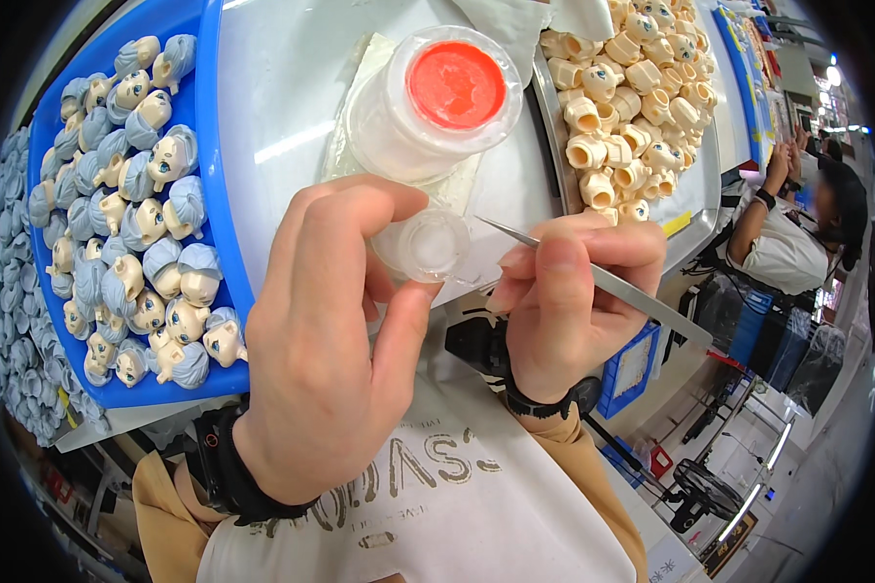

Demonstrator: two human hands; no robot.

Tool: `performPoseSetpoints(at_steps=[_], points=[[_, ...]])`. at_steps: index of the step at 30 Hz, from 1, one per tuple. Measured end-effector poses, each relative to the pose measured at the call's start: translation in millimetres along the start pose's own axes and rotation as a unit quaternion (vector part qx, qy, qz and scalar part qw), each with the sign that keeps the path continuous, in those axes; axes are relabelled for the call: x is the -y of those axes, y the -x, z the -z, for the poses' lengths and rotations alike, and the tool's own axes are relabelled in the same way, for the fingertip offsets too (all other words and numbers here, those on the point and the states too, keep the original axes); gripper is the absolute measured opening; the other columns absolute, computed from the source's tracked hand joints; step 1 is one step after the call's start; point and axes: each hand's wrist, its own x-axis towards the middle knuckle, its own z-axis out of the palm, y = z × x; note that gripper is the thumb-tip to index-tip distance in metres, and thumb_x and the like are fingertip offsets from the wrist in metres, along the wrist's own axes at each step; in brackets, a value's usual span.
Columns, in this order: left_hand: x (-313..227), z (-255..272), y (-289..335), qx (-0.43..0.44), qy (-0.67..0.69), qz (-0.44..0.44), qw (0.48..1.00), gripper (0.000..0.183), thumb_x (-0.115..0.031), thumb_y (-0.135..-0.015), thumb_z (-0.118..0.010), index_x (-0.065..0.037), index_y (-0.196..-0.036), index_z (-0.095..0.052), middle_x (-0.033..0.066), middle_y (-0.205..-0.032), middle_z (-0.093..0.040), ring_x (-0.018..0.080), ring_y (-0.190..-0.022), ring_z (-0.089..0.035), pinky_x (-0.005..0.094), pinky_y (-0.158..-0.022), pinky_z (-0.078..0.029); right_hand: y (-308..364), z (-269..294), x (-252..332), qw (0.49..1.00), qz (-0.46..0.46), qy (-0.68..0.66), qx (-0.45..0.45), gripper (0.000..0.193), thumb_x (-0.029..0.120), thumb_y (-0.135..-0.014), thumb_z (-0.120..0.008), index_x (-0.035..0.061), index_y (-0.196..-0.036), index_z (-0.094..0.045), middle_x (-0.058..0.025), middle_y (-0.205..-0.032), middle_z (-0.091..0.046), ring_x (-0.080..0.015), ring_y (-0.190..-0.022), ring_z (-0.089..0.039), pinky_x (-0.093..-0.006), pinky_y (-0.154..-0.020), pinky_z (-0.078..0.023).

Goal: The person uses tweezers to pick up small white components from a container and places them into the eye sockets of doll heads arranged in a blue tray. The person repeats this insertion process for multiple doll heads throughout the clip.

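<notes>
My left hand point(321, 301) curls its thumb and fingers around the rim of a small round clear plastic cup point(428, 245). In my right hand point(572, 316) is a pair of metal tweezers point(651, 309), pinched between thumb and fingers. Its pointed tip lies just right of the clear cup, apart from it. A thin clear strand shows near the cup's lower right edge; what it belongs to I cannot make out. Just beyond both hands stands a translucent white tub point(389, 131) with a red-orange disc-shaped top point(457, 85), resting on a pale pad point(345, 146).
At left, a blue tray point(214, 146) holds several doll heads with blue-grey hair, beside a heap of blue-grey hair pieces point(19, 282). A metal tray point(554, 146) at right carries hollow doll face parts point(642, 97). Farther right sits another person point(783, 238).
</notes>
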Motion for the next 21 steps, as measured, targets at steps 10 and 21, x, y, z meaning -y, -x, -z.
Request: performPoseSetpoints(at_steps=[10,21], points=[[-2.1,1.4,-1.0,0.008,-0.002,0.006,1.0,0.039,0.015,-0.073,-0.055,0.004,-0.11,-0.047,0.0107,-0.104,-0.055,0.0122,-0.073,-0.058,0.0228,-0.06,-0.048,0.1,-2.2,-6.3,0.999,0.002,-0.04,0.007,0.019,-0.004,-0.083,-0.058,-0.0013,-0.09,-0.04,-0.0153,-0.071,-0.061,-0.0093,-0.048,-0.055,-0.019,-0.043,-0.046],[-0.7,2.6,0.3,0.003,-0.026,-0.037,0.999,0.043,0.014,-0.071,-0.057,0.005,-0.112,-0.047,0.0132,-0.109,-0.055,0.014,-0.072,-0.058,0.0235,-0.06,-0.049,1.9,4.6,2.3,1.0,0.003,0.026,0.006,0.018,-0.004,-0.083,-0.057,-0.0012,-0.089,-0.04,-0.015,-0.072,-0.06,-0.0103,-0.048,-0.056,-0.0191,-0.042,-0.046]])
